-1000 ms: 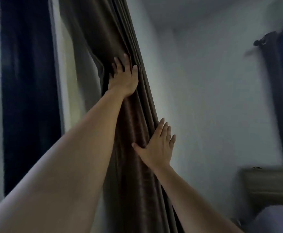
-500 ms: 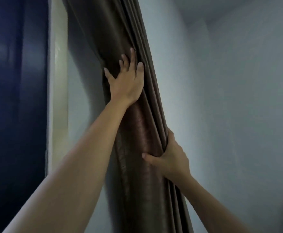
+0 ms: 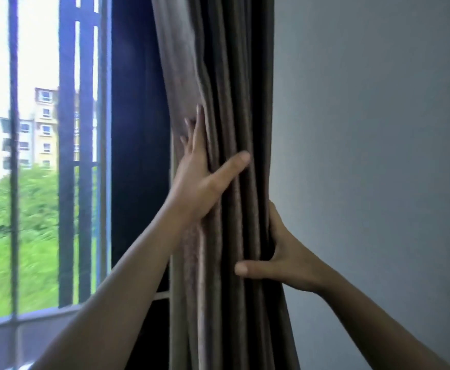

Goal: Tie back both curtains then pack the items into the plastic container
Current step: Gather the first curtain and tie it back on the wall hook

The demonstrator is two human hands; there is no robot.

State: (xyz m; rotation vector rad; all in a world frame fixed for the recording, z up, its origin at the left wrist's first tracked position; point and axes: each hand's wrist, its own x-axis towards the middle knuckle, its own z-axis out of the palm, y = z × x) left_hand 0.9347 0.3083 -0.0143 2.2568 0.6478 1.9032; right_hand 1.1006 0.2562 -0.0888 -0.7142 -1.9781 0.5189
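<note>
A brown curtain hangs bunched in vertical folds between the window and the wall. My left hand lies on its left side, fingers reaching behind the fabric's left edge and thumb spread across the front folds. Lower down, my right hand wraps the bundle from the right, thumb across the front and fingers hidden behind the cloth. No tie-back and no plastic container are in view.
A window with dark vertical bars fills the left, showing trees and a building outside. A dark window frame stands just left of the curtain. A plain grey wall takes up the right.
The view swung left and brightened, so the window now shows. My left hand slid around the curtain's left edge; my right hand keeps gripping the gathered folds, which now hang more upright.
</note>
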